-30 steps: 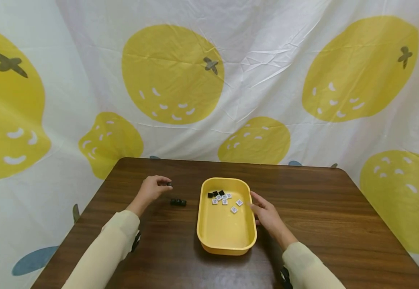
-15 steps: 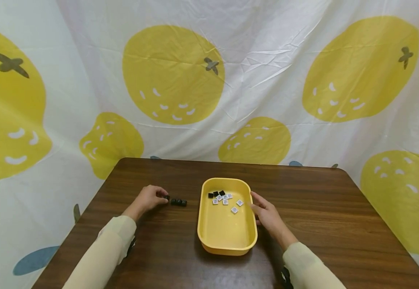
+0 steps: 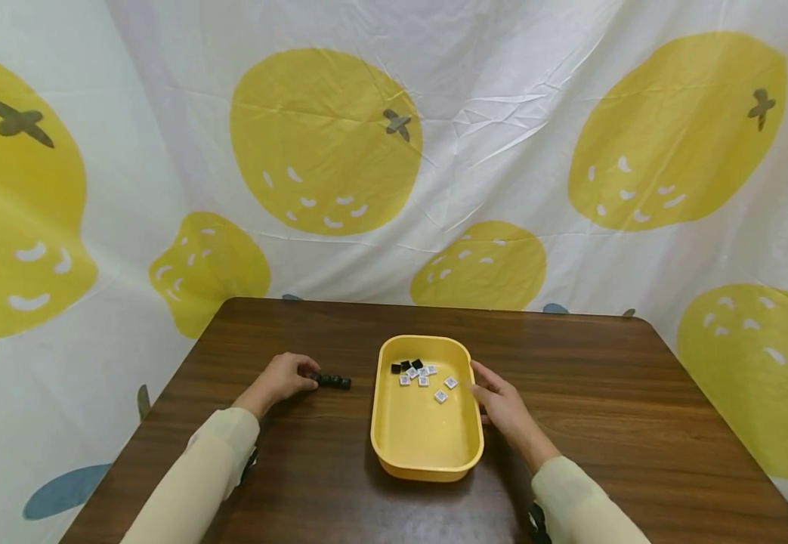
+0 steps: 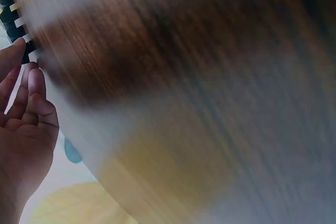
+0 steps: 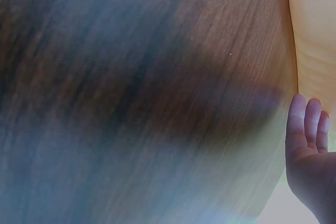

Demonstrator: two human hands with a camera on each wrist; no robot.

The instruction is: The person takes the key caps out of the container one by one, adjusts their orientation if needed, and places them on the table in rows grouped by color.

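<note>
The left hand [image 3: 285, 376] pinched the leftmost block [image 4: 28, 50] of the black block row [image 3: 336, 381] on the table [image 3: 584, 370]; alignment was apparently in hand, next requiring careful release. Rightward stood the yellow tray [image 3: 426, 442], touched along its right side by the straight-fingered right hand [image 3: 506, 408].

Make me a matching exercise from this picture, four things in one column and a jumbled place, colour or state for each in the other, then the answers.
1. Left hand
2. Right hand
3. White tiles
4. Tray

A. Lying inside the tray
B. Yellow
C. Pinching a black tile
D. At the tray's right side

Pairs: 1-C, 2-D, 3-A, 4-B
</note>
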